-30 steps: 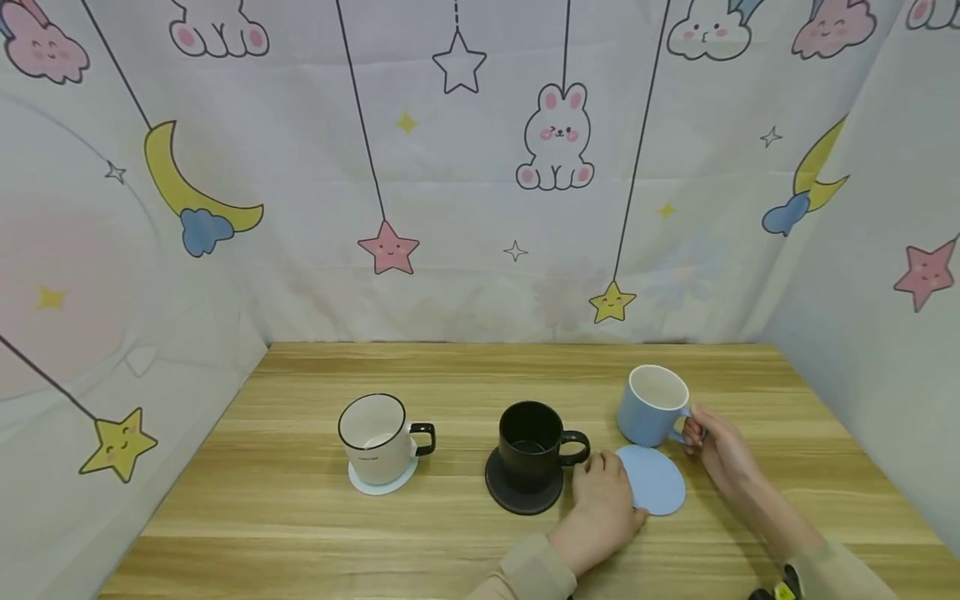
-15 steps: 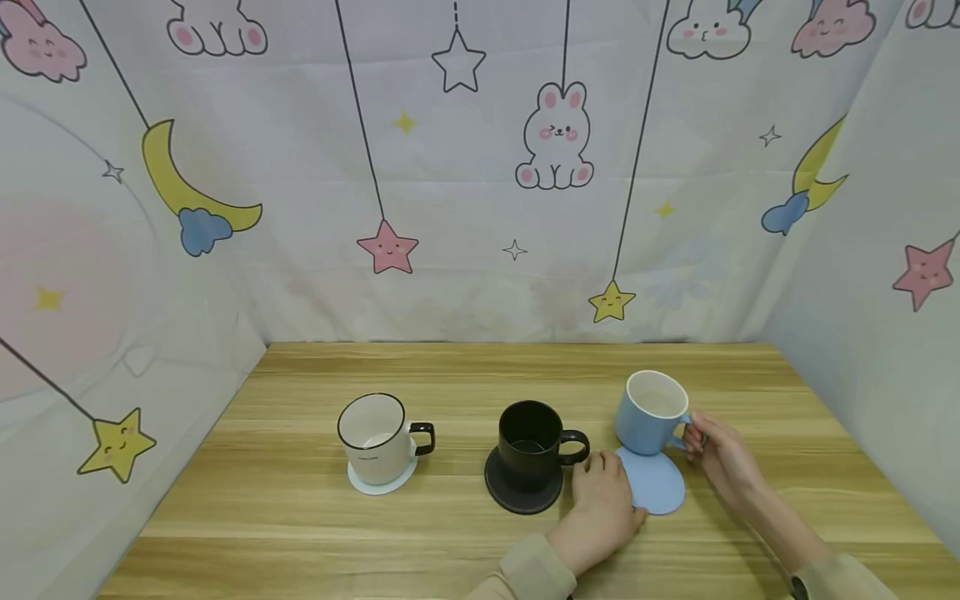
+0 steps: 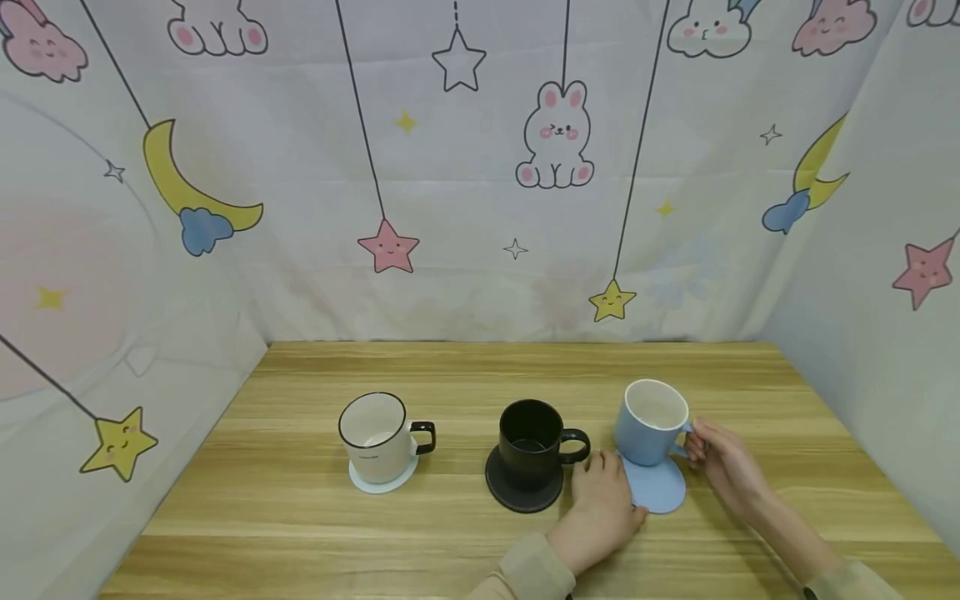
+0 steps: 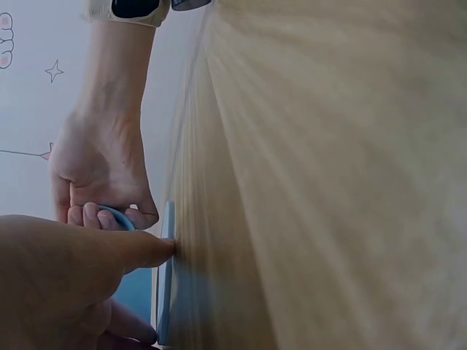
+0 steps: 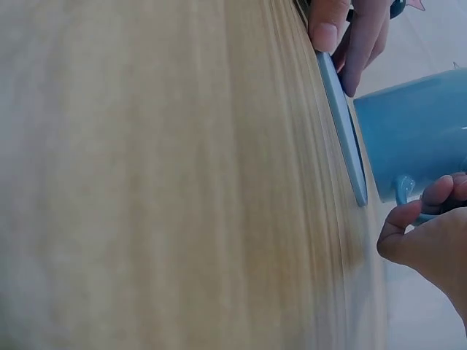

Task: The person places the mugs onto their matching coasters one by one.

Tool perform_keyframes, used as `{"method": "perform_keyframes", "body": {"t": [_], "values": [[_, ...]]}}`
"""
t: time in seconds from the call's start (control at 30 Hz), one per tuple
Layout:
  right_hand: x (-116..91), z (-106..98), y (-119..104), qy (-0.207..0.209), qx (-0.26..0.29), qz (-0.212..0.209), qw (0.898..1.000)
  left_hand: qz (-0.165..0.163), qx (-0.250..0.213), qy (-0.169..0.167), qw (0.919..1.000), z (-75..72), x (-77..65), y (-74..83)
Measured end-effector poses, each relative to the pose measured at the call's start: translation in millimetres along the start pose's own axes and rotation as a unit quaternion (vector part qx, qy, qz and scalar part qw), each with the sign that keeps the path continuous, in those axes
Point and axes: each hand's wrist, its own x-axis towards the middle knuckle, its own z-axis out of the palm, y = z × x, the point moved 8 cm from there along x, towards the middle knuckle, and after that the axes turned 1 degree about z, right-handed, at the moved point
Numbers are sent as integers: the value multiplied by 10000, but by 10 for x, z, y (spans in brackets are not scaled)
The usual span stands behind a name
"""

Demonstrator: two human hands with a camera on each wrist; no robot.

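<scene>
My right hand (image 3: 723, 467) grips the handle of a light blue mug (image 3: 647, 437), its thumb and fingers curled round it. The upright mug overlaps the far part of a round blue coaster (image 3: 658, 490); in the right wrist view a narrow gap shows between the mug's base and the coaster (image 5: 341, 127). My left hand (image 3: 602, 508) holds that coaster at its left and near edges, thumb on the near side and fingers on the left. In the left wrist view its thumb presses the coaster's rim (image 4: 168, 284).
Left of my left hand, a black mug (image 3: 528, 450) stands on a black coaster (image 3: 522, 498), handle close to my fingers. Farther left, a white mug (image 3: 375, 442) with a black handle stands on a pale coaster (image 3: 382, 483). A printed curtain (image 3: 465, 167) encloses the wooden table (image 3: 300, 542).
My right hand has brought the blue mug nearer, from behind the blue coaster to over its far part. My left hand has stayed at the coaster.
</scene>
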Motion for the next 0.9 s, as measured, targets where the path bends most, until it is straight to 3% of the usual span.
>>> {"method": "perform_keyframes", "body": {"t": [0.37,0.9], "values": [[-68,29,-7,-134,35,30,9999,13,-88,316,9995,-19,-13,-17],[-186,82,4,-447,107,111,9989,21,-263,211,9994,-23,-24,-33]]}}
